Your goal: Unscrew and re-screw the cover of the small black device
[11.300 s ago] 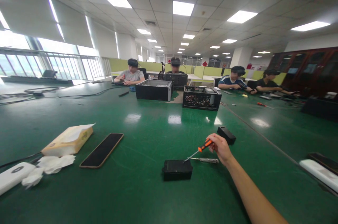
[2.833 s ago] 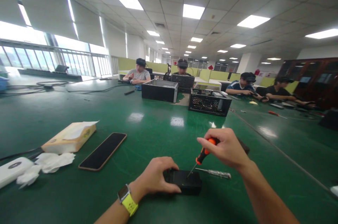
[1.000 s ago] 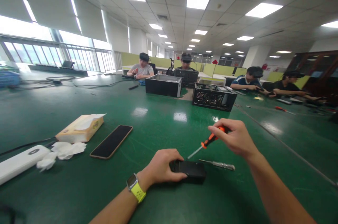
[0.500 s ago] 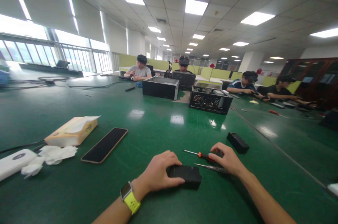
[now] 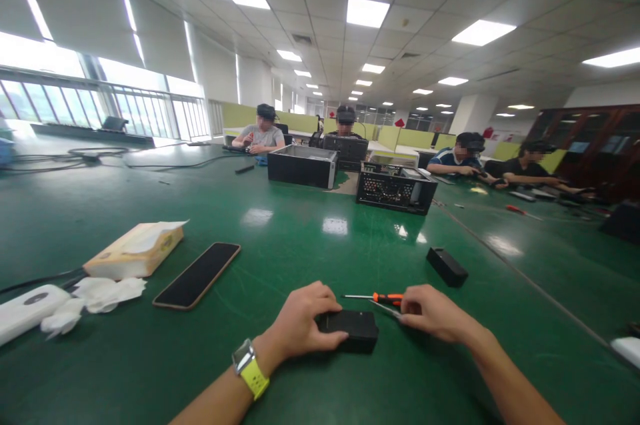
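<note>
My left hand (image 5: 305, 323) is wrapped round the left end of a small black rectangular box (image 5: 356, 331) lying on the green table. Its thumb presses along the near side. Right of the box, my right hand (image 5: 435, 313) pinches a pair of metal tweezers (image 5: 387, 310), whose tips point left. Just behind them lies a screwdriver (image 5: 383, 297) with an orange and black handle, its shaft pointing left. The right fingers are close to its handle end; whether they touch it I cannot tell. Farther back, a hollow black box-shaped piece (image 5: 447, 267) rests on the table.
A phone (image 5: 197, 276) lies left, near a tissue pack (image 5: 135, 251), crumpled tissues (image 5: 107, 293) and a white device (image 5: 30, 311). Computer cases (image 5: 303, 168) (image 5: 395, 190) stand farther back. Several people sit around the far side. Another screwdriver (image 5: 523, 212) lies at right.
My right hand has moved down from the screwdriver handle and closed on the tweezers. The tweezers and screwdriver have shifted slightly. My left hand keeps hold of the black box.
</note>
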Demonstrator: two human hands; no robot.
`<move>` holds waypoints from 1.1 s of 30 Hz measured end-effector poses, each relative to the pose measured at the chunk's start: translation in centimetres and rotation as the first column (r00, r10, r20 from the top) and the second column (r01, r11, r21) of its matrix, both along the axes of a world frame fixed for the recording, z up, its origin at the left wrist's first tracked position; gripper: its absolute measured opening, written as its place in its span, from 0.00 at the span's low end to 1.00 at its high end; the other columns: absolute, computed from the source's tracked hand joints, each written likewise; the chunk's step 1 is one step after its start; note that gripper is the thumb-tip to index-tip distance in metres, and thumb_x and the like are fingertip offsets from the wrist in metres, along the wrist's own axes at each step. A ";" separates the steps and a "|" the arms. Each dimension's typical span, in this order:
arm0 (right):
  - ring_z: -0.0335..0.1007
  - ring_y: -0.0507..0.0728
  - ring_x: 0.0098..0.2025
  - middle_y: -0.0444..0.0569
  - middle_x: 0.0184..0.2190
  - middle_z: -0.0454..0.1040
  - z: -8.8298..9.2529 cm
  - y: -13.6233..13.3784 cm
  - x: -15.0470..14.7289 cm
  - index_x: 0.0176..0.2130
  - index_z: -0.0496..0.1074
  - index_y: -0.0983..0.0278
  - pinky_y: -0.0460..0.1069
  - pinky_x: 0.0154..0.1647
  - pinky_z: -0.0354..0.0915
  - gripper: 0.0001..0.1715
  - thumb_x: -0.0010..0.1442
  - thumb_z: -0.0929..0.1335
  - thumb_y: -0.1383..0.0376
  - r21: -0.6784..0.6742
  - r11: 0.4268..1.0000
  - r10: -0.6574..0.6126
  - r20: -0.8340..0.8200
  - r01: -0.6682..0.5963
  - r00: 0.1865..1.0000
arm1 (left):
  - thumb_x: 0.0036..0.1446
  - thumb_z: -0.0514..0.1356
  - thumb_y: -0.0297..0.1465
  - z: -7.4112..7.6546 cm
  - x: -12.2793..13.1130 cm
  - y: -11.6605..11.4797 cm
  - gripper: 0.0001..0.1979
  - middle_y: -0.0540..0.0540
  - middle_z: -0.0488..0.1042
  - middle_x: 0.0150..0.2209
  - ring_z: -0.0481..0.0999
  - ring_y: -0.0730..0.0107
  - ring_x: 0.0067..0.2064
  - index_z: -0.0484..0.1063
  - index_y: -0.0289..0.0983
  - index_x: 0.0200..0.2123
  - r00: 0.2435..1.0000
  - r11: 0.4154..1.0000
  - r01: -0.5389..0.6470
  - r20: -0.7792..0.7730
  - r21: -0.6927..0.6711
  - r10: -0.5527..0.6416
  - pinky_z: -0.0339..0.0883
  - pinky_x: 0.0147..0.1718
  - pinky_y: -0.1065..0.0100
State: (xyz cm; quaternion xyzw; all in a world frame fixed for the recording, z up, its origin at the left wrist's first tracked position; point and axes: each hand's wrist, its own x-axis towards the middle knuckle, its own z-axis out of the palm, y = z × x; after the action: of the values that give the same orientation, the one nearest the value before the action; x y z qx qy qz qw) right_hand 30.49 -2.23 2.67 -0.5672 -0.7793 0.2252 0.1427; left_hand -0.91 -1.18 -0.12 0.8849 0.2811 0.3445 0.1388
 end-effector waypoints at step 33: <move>0.61 0.52 0.29 0.42 0.26 0.67 2.7 -2.2 0.0 0.27 0.69 0.64 0.46 0.30 0.57 0.06 0.54 0.70 0.66 0.019 0.989 0.147 -0.180 -0.146 0.973 | 0.48 0.69 0.35 -0.6 0.5 0.6 0.11 0.45 0.78 0.33 0.75 0.62 0.36 0.78 0.36 0.34 0.997 0.997 -0.061 0.040 -0.038 0.063 0.69 0.37 0.66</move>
State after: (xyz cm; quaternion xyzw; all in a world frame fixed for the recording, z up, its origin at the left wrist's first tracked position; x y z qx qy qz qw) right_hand 30.52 -4.40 5.36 -0.4851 -0.8034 0.2835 0.1973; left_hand -0.42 -0.61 -0.71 0.8656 0.3118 0.3617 0.1502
